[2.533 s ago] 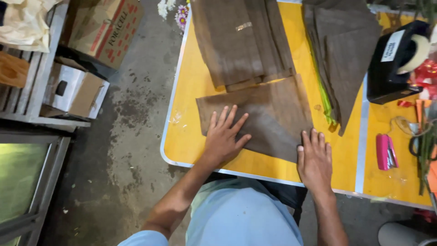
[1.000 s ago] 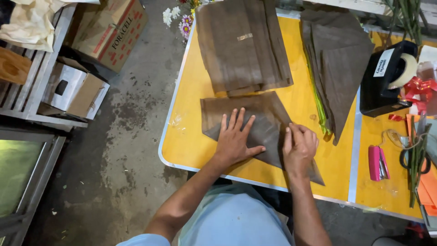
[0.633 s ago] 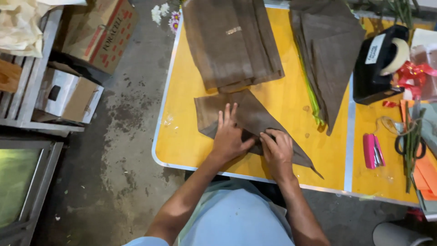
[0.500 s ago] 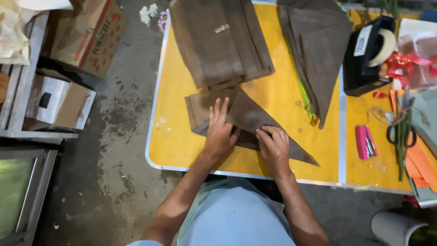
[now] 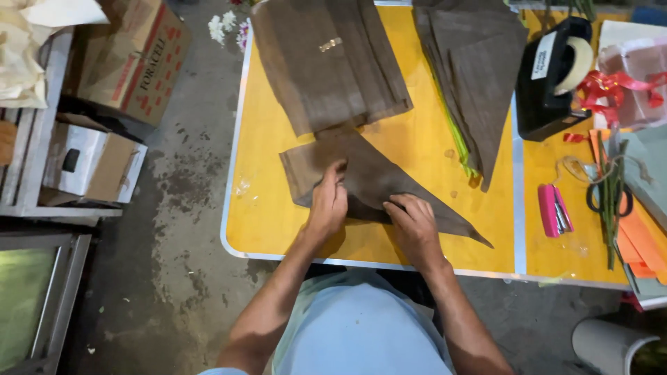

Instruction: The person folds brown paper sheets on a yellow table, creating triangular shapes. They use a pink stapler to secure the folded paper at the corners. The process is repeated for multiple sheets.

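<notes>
A brown sheet of wrapping paper (image 5: 375, 173) lies folded into a long triangle on the yellow table (image 5: 264, 215), its tip pointing right. My left hand (image 5: 328, 203) presses down on the sheet's left part with fingers together. My right hand (image 5: 411, 221) pinches the folded lower edge near the middle. A stack of the same brown sheets (image 5: 326, 62) lies just beyond, overlapping the folded sheet's top.
Another folded brown pile (image 5: 479, 69) covers green stems at the back right. A black tape dispenser (image 5: 552, 76), pink stapler (image 5: 554, 210), scissors (image 5: 610, 198), red ribbon (image 5: 611, 87) and orange paper (image 5: 643, 239) sit on the right. Cardboard boxes (image 5: 132, 59) stand on the floor at left.
The flat sheet has been folded diagonally into a triangle. My right hand moved from the table's front edge onto the fold; my left hand's fingers closed together.
</notes>
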